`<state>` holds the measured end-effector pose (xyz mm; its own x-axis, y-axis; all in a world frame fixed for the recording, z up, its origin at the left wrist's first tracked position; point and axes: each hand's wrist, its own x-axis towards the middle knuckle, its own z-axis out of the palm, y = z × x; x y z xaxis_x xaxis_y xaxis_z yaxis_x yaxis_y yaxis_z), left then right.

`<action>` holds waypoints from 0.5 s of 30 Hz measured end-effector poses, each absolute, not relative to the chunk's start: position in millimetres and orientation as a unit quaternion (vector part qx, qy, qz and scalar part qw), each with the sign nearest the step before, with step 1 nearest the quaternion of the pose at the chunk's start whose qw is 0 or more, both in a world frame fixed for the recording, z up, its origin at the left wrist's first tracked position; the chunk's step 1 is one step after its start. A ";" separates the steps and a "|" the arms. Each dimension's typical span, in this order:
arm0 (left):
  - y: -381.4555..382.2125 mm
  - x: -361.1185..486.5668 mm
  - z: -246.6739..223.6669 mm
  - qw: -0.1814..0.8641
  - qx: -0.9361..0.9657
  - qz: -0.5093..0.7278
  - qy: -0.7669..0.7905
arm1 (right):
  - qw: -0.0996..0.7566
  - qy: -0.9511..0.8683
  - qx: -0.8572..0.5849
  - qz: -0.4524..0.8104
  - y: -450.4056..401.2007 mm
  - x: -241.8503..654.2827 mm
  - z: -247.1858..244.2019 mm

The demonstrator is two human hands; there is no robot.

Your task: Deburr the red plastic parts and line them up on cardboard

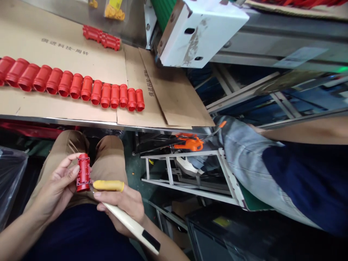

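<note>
Over my lap, my left hand point(61, 185) holds a red plastic part point(83, 173) upright, its open inner side with dark outlined edges showing. My right hand point(122, 203) is closed around a tool with a long cream handle point(130, 223) that has a black patch near its end. A yellow finger cover point(108, 185) sits on my right index finger, which points at the lower right edge of the red part. The tool's metal tip is mostly hidden there, close to or touching the part.
On a cardboard-covered table point(100, 65) stands a long row of red cylindrical parts point(65, 83), with more red pieces point(101, 37) behind. A white metal box point(202, 34) juts in at the top. Another person's jeans-clad leg point(250, 156) is at the right, near a white metal frame point(190, 185).
</note>
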<state>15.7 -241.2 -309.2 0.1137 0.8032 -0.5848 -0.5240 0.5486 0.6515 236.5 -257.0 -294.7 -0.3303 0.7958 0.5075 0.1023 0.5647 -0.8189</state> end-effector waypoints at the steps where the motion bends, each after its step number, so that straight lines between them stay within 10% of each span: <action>1: -241.9 15.7 -309.8 0.731 0.148 0.453 0.488 | 0.499 -0.729 -0.301 0.359 -255.8 234.2 -297.1; 15: -234.9 24.9 -295.5 0.775 0.064 0.388 0.495 | 0.490 -0.750 -0.254 0.364 -250.7 228.9 -302.9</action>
<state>24.9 -234.9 -295.5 0.2089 0.6643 -0.7177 -0.5368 0.6913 0.4837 228.9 -250.7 -302.9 -0.3908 0.7385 0.5495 0.0249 0.6053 -0.7956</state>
